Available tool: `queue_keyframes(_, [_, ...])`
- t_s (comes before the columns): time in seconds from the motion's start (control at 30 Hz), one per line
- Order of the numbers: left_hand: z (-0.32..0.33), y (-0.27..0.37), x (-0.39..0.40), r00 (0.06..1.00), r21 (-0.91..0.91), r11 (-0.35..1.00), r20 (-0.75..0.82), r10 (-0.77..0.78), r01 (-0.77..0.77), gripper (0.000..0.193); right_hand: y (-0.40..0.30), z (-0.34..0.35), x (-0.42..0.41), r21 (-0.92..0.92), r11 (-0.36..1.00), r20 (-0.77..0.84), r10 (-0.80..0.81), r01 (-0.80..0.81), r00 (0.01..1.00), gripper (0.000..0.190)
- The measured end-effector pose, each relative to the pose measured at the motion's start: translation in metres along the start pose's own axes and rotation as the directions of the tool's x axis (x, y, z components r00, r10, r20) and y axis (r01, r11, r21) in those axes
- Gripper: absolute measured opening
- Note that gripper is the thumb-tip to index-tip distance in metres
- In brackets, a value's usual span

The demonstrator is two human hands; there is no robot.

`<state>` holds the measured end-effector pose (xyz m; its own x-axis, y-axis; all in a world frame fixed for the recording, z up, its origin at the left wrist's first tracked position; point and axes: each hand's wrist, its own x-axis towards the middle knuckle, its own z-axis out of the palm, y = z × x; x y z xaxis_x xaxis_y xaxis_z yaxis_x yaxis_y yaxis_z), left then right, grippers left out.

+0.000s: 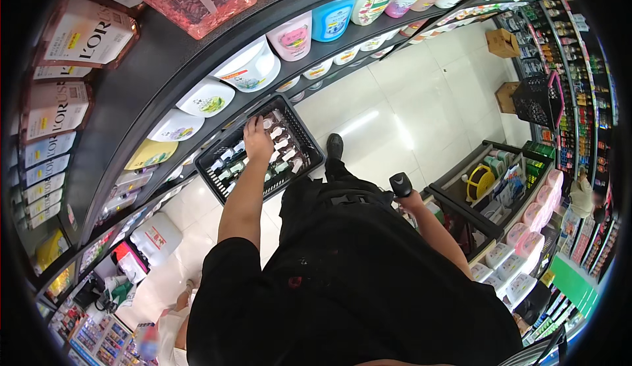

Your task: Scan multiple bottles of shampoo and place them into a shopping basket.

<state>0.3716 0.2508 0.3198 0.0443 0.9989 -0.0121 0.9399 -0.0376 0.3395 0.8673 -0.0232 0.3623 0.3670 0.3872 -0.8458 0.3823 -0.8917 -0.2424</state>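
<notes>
A black plastic crate (310, 139) stands in front of the lower shelf, holding several dark pump bottles (281, 144) with pale pump heads. Reaching into it from above, my left hand (258, 140) lies over the bottles near the crate's far side. Its fingertips are beside the pump heads, and I cannot tell whether they grip one. Out to my right side, my right hand (411, 201) holds a black handheld barcode scanner (400, 185) by its handle, head up.
Shelves of bottles (291, 35) curve along my left. To the right stand a dark display stand (444, 190) and stacked pink and white packs (523, 247). Boxes (502, 43) and a black basket (538, 100) sit beyond. Behind me are a white jug (157, 237) and another person (175, 326).
</notes>
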Motion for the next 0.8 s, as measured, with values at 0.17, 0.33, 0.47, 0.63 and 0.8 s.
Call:
queue_keyframes(0.17, [0.011,0.040,-0.035,0.963,0.162,0.977,0.207,-0.171,0.138,0.087,-0.028,-0.019,-0.004,0.057,0.998,0.022,0.041,-0.042,0.999,0.032])
queue_keyframes(0.33, [0.014,0.057,-0.001,0.894,0.135,0.980,0.405,-0.191,0.148,0.097,-0.042,-0.038,0.000,-0.004,0.999,0.023,-0.032,0.032,0.999,0.032])
queue_keyframes(0.47, [0.015,0.068,0.037,0.882,0.239,0.962,0.413,-0.226,0.134,0.097,-0.042,-0.055,0.013,-0.030,0.996,0.048,-0.077,0.079,0.996,0.032])
queue_keyframes(0.63, [0.017,0.073,0.039,0.838,0.046,0.895,0.332,-0.432,0.443,0.085,-0.029,-0.075,0.066,-0.022,1.000,0.063,0.023,-0.021,0.998,0.027])
queue_keyframes(0.8, [0.011,0.071,-0.042,0.857,-0.165,0.844,0.188,-0.481,0.510,0.061,-0.054,-0.088,0.094,0.017,1.000,0.050,0.019,-0.020,0.999,0.023])
